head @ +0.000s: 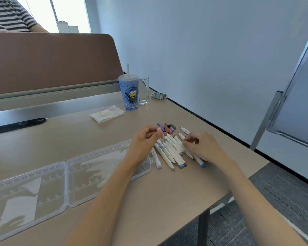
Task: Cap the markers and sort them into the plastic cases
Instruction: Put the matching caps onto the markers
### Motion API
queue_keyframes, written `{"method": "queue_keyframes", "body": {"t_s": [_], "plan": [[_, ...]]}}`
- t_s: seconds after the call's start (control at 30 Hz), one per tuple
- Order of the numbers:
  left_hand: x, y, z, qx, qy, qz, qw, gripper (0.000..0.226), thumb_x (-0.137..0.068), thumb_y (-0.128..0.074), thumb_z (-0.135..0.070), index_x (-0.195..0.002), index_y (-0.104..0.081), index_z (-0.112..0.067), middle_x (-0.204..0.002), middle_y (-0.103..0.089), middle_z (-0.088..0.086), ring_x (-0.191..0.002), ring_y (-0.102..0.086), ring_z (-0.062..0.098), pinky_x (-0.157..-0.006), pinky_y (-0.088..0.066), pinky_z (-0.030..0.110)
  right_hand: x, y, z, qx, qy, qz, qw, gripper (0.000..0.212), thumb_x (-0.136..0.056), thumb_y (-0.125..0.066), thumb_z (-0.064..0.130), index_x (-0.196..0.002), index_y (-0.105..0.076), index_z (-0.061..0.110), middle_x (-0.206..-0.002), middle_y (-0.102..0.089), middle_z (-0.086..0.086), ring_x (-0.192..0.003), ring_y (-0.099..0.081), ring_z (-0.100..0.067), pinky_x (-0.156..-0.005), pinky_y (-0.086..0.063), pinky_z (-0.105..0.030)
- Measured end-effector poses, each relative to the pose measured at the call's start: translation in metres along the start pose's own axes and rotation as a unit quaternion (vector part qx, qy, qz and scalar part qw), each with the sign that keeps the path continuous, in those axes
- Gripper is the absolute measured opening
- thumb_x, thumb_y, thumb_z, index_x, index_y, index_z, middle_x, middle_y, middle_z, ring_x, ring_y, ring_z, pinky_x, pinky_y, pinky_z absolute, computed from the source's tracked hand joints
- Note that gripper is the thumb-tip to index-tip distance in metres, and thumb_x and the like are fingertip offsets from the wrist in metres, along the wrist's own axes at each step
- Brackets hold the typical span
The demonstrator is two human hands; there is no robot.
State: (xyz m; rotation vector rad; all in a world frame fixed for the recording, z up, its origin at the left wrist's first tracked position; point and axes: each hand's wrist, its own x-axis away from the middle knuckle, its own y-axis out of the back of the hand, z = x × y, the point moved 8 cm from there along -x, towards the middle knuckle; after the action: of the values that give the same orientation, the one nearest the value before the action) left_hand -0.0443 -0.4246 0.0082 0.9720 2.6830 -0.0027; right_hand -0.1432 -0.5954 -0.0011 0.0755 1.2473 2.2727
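Several white markers (169,153) lie in a loose pile on the beige table, some with blue, purple or brown end caps. A heap of loose caps (167,128) in purple, brown and grey sits just behind them. My left hand (146,139) hovers over the pile's left side, its fingers curled and pinching a small pale cap. My right hand (201,144) rests on the pile's right side, fingertips pinching a marker. An open clear plastic case (64,176) lies flat at the left, its right half partly under my left forearm.
A blue printed cup with a straw (130,93), a drinking glass (144,91) and a folded napkin (107,113) stand behind the pile. A small packet (158,95) lies at the far corner. The table edge (238,189) runs close on the right. A brown divider (52,59) backs the desk.
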Motion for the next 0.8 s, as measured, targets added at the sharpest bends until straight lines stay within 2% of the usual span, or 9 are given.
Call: {"method": "queue_keyframes", "body": {"t_s": [0.1, 0.2, 0.4, 0.47, 0.53, 0.67, 0.8], "plan": [[0.003, 0.002, 0.0, -0.006, 0.007, -0.006, 1.0, 0.007, -0.094, -0.058, -0.019, -0.095, -0.065, -0.021, -0.092, -0.075, -0.003, -0.09, -0.068, 0.004, -0.078, -0.045, 0.01, -0.005, -0.011, 0.009, 0.035, -0.004, 0.015, 0.999, 0.012, -0.087, -0.063, 0.034, -0.092, -0.072, 0.028, -0.086, -0.066, 0.013, -0.078, -0.057, -0.007, -0.066, -0.046, -0.025], [0.003, 0.003, 0.004, -0.001, 0.035, 0.001, 0.999, 0.008, -0.094, -0.058, -0.021, -0.099, -0.065, -0.018, -0.097, -0.075, -0.004, -0.087, -0.066, -0.005, -0.072, -0.045, 0.005, -0.013, -0.015, 0.017, 0.09, -0.012, 0.013, 0.996, 0.015, -0.086, -0.063, 0.039, -0.091, -0.072, 0.027, -0.085, -0.066, 0.009, -0.077, -0.059, -0.008, -0.067, -0.05, -0.028], [-0.002, 0.006, 0.012, 0.002, 0.058, 0.006, 0.998, 0.012, -0.094, -0.059, -0.023, -0.103, -0.065, -0.017, -0.098, -0.074, -0.005, -0.096, -0.067, 0.004, -0.082, -0.044, 0.015, -0.021, -0.018, 0.025, 0.16, -0.035, 0.03, 0.986, 0.02, -0.08, -0.066, 0.041, -0.078, -0.073, 0.022, -0.076, -0.067, 0.004, -0.073, -0.061, -0.013, -0.064, -0.052, -0.03], [-0.004, 0.008, 0.014, 0.001, 0.059, 0.003, 0.998, 0.012, -0.094, -0.058, -0.023, -0.104, -0.064, -0.018, -0.099, -0.074, -0.002, -0.095, -0.067, 0.009, -0.082, -0.046, 0.018, -0.02, -0.014, 0.019, 0.105, -0.059, 0.01, 0.993, 0.018, -0.078, -0.067, 0.042, -0.078, -0.072, 0.025, -0.077, -0.067, 0.005, -0.073, -0.061, -0.012, -0.066, -0.053, -0.03], [-0.005, 0.013, 0.016, 0.005, 0.061, -0.012, 0.998, 0.009, -0.095, -0.057, -0.024, -0.102, -0.062, -0.021, -0.098, -0.074, 0.0, -0.094, -0.065, 0.012, -0.08, -0.047, 0.019, -0.016, -0.004, 0.012, -0.011, -0.079, -0.025, 0.996, 0.015, -0.079, -0.069, 0.04, -0.083, -0.072, 0.026, -0.079, -0.067, 0.007, -0.073, -0.061, -0.009, -0.063, -0.051, -0.026], [-0.008, 0.022, 0.014, -0.057, 0.037, -0.03, 0.997, 0.011, -0.097, -0.054, -0.03, -0.105, -0.06, -0.027, -0.097, -0.064, -0.008, -0.089, -0.056, 0.006, -0.075, -0.043, 0.014, 0.0, 0.016, 0.008, -0.223, -0.067, -0.087, 0.969, 0.013, -0.085, -0.068, 0.031, -0.092, -0.072, 0.021, -0.082, -0.072, 0.008, -0.078, -0.065, -0.006, -0.065, -0.046, -0.017], [-0.008, 0.021, 0.009, -0.104, -0.002, -0.02, 0.994, 0.021, -0.098, -0.052, -0.018, -0.113, -0.065, -0.024, -0.09, -0.057, -0.019, -0.073, -0.049, -0.004, -0.068, -0.04, 0.006, 0.019, 0.025, 0.01, -0.291, -0.001, -0.115, 0.95, 0.011, -0.092, -0.063, 0.015, -0.091, -0.073, 0.018, -0.074, -0.069, 0.008, -0.065, -0.06, -0.001, -0.059, -0.045, -0.011]]}}
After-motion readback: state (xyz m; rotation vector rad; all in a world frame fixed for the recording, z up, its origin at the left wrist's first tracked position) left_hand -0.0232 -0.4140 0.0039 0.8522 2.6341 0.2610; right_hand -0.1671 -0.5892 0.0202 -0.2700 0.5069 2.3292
